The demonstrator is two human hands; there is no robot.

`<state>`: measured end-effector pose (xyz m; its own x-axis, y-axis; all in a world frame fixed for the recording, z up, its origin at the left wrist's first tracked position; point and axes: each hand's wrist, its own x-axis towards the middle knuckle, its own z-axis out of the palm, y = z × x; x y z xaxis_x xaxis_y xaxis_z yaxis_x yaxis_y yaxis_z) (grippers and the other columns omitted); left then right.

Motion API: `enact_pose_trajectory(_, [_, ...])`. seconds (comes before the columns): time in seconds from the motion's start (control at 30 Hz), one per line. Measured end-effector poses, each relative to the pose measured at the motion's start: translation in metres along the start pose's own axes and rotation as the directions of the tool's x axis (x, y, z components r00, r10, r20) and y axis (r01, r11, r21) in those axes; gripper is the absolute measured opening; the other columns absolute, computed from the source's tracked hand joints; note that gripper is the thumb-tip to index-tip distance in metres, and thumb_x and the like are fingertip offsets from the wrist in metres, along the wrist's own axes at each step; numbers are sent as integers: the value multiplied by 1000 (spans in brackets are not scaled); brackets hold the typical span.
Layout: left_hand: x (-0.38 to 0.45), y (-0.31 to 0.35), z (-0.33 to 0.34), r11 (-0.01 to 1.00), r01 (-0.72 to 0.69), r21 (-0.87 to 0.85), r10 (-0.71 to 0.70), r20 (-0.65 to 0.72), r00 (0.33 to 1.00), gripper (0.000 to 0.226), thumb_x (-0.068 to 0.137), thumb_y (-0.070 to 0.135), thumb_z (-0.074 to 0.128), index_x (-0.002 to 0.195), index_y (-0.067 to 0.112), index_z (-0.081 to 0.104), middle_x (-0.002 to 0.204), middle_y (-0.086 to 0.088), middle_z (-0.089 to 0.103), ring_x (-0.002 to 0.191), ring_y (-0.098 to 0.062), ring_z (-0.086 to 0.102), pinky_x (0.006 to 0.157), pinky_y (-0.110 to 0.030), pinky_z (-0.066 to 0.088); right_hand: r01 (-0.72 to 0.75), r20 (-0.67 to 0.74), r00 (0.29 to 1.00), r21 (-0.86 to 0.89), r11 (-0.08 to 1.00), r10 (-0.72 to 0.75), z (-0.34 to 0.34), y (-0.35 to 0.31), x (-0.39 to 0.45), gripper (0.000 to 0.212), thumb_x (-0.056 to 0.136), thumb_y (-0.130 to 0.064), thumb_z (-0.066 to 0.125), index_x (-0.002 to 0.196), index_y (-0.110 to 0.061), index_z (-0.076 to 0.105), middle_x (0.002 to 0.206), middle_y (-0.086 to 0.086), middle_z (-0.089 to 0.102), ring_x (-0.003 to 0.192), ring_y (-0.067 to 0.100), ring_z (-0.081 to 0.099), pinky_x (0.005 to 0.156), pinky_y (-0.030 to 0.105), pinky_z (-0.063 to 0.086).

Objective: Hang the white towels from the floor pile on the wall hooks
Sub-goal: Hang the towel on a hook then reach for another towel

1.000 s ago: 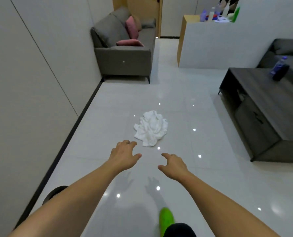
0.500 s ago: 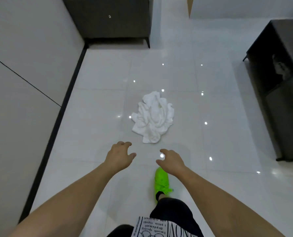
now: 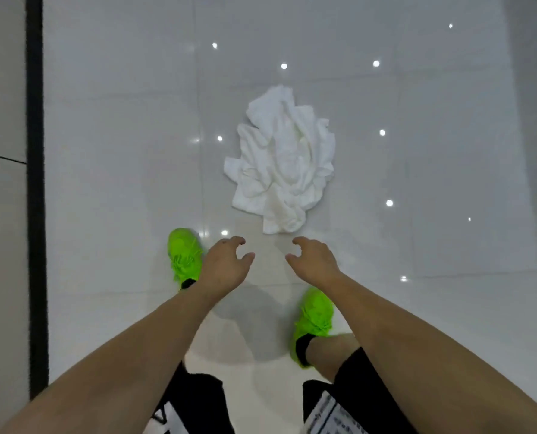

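Two hands empty, our left hand (image 3: 225, 267) and right hand (image 3: 314, 261) loosely spread | white towel pile (image 3: 281, 170) on floor tiles (image 3: 120, 151), just beyond fingertips | risk: grabbing several tangled towels together.

Single head view, facing steeply down at floor (image 3: 120, 183), near.
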<state>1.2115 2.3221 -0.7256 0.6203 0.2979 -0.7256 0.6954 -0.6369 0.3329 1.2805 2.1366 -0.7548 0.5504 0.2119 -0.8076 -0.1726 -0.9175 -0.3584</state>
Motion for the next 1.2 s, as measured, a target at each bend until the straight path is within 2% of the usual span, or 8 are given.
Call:
enact_pose_trajectory(0.17, [135, -79, 67, 992, -9, 125, -9, 136, 991, 47, 93, 40, 59, 135, 18, 54, 133, -11, 54, 118, -26, 53, 93, -28, 36, -184, 66, 982, 216, 959, 174, 111, 34, 144, 52, 92, -35, 59, 139, -14, 53, 138, 8, 58, 126, 25, 54, 99, 31, 42])
enact_pose_trajectory(0.27, [203, -121, 97, 982, 7, 190, -40, 171, 984, 47, 93, 39, 59, 135, 17, 53, 133, -12, 54, 119, -27, 52, 95, -29, 36, -335, 150, 942, 468, 818, 300, 172, 47, 220, 45, 90, -30, 64, 129, -6, 61, 127, 12, 64, 114, 29, 61, 97, 37, 49])
enact_pose_trajectory(0.37, [256, -145, 122, 980, 19, 198, -57, 188, 981, 46, 93, 42, 58, 133, 19, 55, 128, -9, 57, 114, -24, 55, 88, -26, 35, -466, 336, 852, 836, 291, 401, 203, 48, 272, 22, 89, -23, 71, 96, -3, 66, 93, 16, 66, 76, 25, 63, 85, 41, 58])
enact_pose_trajectory(0.43, [282, -154, 137, 980, 17, 200, -58, 201, 978, 46, 93, 43, 58, 132, 20, 56, 126, -7, 58, 113, -22, 55, 86, -24, 34, -426, 403, 818, 904, -38, 411, 210, 48, 302, 22, 88, -24, 74, 93, -4, 65, 85, 14, 64, 72, 22, 61, 86, 41, 58])
enact_pose_trajectory(0.53, [301, -160, 150, 975, -8, 220, -43, 226, 973, 46, 93, 43, 55, 133, 20, 56, 127, -6, 59, 116, -21, 54, 89, -26, 35, -351, 429, 790, 902, -251, 439, 212, 50, 324, 26, 90, -16, 71, 109, 0, 64, 83, 13, 65, 68, 21, 62, 71, 34, 59])
enact_pose_trajectory(0.73, [271, -132, 127, 977, -38, 208, -17, 257, 966, 48, 93, 45, 55, 134, 19, 56, 131, -5, 58, 119, -22, 53, 98, -32, 39, -352, 413, 774, 911, -217, 481, 188, 31, 280, 20, 92, 1, 58, 112, 2, 60, 90, 20, 67, 67, 24, 64, 62, 33, 59])
enact_pose_trajectory(1.07, [122, -7, 19, 992, -114, -59, 121, 136, 983, 36, 98, 34, 51, 133, 27, 58, 129, 5, 63, 112, -16, 60, 94, -25, 42, -341, 351, 891, 936, -87, 287, 55, -49, 101, 8, 95, 0, 55, 95, 2, 62, 77, 10, 63, 64, 16, 56, 64, 28, 55])
enact_pose_trajectory(1.2, [65, 54, -36, 976, -202, -74, 206, 39, 978, 24, 95, 24, 55, 114, 28, 69, 103, 11, 72, 95, -9, 65, 78, -16, 41, -285, 290, 916, 957, -58, 277, -5, -83, 23, 9, 94, 0, 54, 94, 1, 62, 77, 10, 63, 61, 15, 54, 59, 27, 53])
